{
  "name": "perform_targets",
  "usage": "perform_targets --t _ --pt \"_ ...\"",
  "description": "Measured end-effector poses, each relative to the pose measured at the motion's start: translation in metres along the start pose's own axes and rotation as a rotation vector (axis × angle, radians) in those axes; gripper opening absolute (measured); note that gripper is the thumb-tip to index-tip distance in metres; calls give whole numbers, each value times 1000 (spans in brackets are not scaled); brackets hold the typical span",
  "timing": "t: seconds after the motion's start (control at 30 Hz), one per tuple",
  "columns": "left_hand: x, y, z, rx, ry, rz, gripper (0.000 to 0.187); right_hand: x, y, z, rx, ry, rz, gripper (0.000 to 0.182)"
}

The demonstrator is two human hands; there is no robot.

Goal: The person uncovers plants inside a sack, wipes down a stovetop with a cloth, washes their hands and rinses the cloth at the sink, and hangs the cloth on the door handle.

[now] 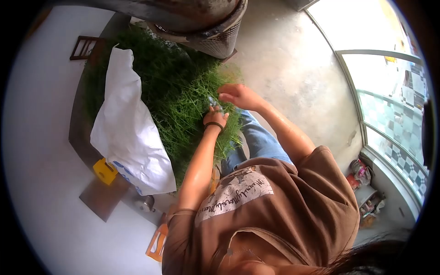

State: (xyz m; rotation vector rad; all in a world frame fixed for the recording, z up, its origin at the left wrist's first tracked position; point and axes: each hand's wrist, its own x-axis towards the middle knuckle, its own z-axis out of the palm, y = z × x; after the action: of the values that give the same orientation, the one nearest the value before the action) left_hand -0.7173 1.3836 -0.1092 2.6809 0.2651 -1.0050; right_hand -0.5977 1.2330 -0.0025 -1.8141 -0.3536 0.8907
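Feathery green stems (183,105) are heaped in front of me, spilling down toward my jeans. My left hand (216,117), with a dark band at the wrist, lies at the near edge of the heap with its fingers apart. Just beyond its fingertips is a small pale-blue patch (212,101) that I cannot identify. My right hand (238,95) is above and to the right, thumb and fingers apart, with nothing visible between them. A crumpled white sheet or bag (130,123) covers the left part of the greens.
A large rusty metal object with a mesh lower part (222,39) stands at the top. Left are a yellow object (105,171) and a wooden rack (86,47). A wooden chair part (158,243) shows lower left. Glass panels (385,110) and containers with items (372,201) are at right.
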Motion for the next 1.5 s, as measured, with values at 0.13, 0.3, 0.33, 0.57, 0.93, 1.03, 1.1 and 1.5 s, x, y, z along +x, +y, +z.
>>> perform_targets --t 0.13,0.3,0.33,0.57,0.93,1.03,1.1,1.5 --pt "-51 13 -45 -104 101 96 48 24 -27 31 -29 -232 -133 45" --pt "-142 -13 -73 -121 636 301 37 83 78 120 -10 -274 -137 56" --pt "-164 -22 -80 -98 700 286 37 79 66 116 69 -271 -25 53" --pt "-247 -245 -31 -143 1262 -758 34 50 24 94 -77 -47 -66 47" --pt "-197 -406 5 -1870 1007 -387 55 -118 4 95 -249 374 -79 29" --pt "-246 -281 -62 -1891 1065 155 50 -163 18 95 -271 482 10 31" --pt "-253 -215 -54 -1266 1173 247 41 -190 25 94 -233 528 68 31" --pt "-181 -26 5 -204 -114 633 52 -299 74 77 -278 674 125 27"
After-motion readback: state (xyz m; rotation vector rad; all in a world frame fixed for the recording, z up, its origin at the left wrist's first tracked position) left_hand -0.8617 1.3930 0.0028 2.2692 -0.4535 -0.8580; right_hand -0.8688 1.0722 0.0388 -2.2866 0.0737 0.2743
